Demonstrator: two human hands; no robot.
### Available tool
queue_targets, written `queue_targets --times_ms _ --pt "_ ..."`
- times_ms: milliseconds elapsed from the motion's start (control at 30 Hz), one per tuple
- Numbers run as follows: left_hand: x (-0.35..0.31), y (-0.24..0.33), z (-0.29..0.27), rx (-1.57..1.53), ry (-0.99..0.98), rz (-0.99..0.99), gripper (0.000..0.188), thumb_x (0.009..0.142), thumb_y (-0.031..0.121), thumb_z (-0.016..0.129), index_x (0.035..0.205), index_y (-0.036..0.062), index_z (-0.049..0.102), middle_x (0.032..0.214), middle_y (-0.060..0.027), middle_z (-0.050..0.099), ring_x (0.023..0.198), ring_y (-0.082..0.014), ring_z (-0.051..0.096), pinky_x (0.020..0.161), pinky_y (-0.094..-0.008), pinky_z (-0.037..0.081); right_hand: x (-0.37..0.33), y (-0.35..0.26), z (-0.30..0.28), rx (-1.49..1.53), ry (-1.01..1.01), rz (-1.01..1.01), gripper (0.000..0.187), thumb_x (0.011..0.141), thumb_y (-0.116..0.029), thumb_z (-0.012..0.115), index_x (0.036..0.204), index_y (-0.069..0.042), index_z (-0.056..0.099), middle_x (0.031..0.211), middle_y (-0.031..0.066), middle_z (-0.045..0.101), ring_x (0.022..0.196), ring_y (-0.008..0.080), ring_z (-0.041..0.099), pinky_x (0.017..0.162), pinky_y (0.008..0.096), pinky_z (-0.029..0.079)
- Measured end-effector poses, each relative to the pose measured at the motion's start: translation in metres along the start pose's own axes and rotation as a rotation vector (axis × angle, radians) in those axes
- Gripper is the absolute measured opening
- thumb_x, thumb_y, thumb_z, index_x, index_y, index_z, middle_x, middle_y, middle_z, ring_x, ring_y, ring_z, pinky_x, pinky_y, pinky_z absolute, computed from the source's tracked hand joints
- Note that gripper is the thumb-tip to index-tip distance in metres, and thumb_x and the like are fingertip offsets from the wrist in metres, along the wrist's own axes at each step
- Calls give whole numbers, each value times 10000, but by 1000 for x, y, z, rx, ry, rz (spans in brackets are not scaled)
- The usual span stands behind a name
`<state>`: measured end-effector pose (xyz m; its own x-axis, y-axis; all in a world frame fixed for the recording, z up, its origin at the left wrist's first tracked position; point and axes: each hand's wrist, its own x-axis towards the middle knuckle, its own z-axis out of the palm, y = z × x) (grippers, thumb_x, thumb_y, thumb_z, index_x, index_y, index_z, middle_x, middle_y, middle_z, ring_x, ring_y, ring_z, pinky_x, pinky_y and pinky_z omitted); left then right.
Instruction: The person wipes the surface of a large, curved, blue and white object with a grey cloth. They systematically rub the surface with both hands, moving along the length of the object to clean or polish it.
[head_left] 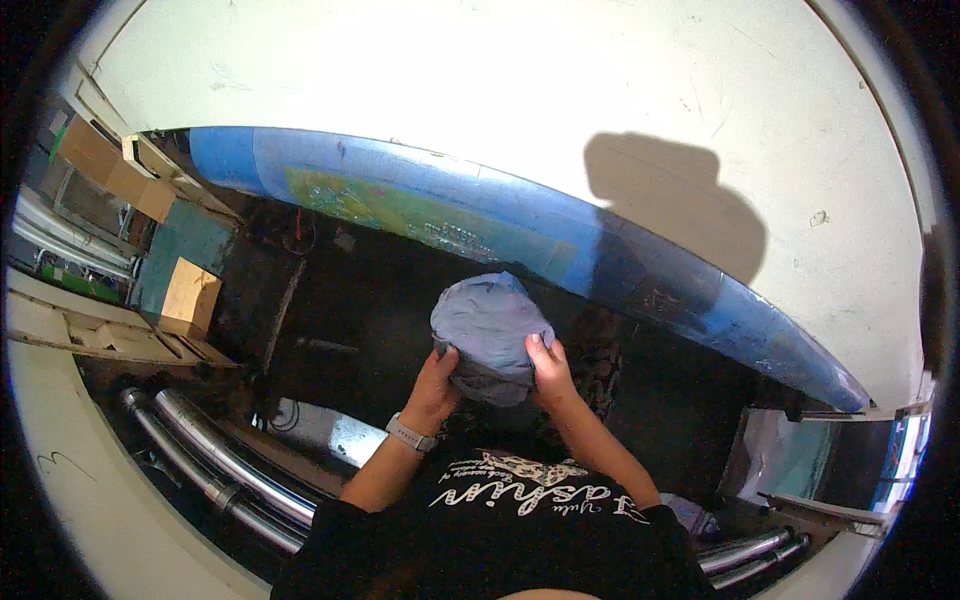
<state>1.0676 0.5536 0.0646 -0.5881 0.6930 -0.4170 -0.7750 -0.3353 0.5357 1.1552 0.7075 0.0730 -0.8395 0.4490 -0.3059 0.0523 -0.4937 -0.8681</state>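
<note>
Between my two hands is a crumpled blue-grey cloth (488,325), gathered into a rounded bundle in front of my chest. My left hand (438,385) grips its lower left edge, thumb on top, and a pale watch band circles that wrist. At the right edge my right hand (551,372) pinches the fabric, its thumb and a fingertip showing. The other fingers of both hands are hidden behind the cloth, and so is whatever lies under it.
A long blue padded edge (370,160) with a printed patch runs under a white panel (430,70) ahead. Shiny metal rollers (235,455) lie at the lower left, more metal bars (750,555) at the lower right. Cardboard (118,165) stands at the far left.
</note>
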Motion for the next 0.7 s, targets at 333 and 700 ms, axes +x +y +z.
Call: queue_targets --times_ms 333,700 --pt "-10 9 6 -236 -239 -27 865 782 642 518 1394 96 243 1391 -110 356 1258 -285 376 1044 -453 308 20 -12 40 -496 -80 -233 345 943 -321 450 1106 -18 479 1009 88 523 948 189 484 862 313 382" --pt "5 87 1 375 204 841 600 869 417 530 1322 61 361 1282 -125 460 1164 -301 455 999 -423 355 17 -5 8 -707 -2 -427 314 857 -159 587 1116 -13 487 1043 121 521 951 208 530 852 308 414"
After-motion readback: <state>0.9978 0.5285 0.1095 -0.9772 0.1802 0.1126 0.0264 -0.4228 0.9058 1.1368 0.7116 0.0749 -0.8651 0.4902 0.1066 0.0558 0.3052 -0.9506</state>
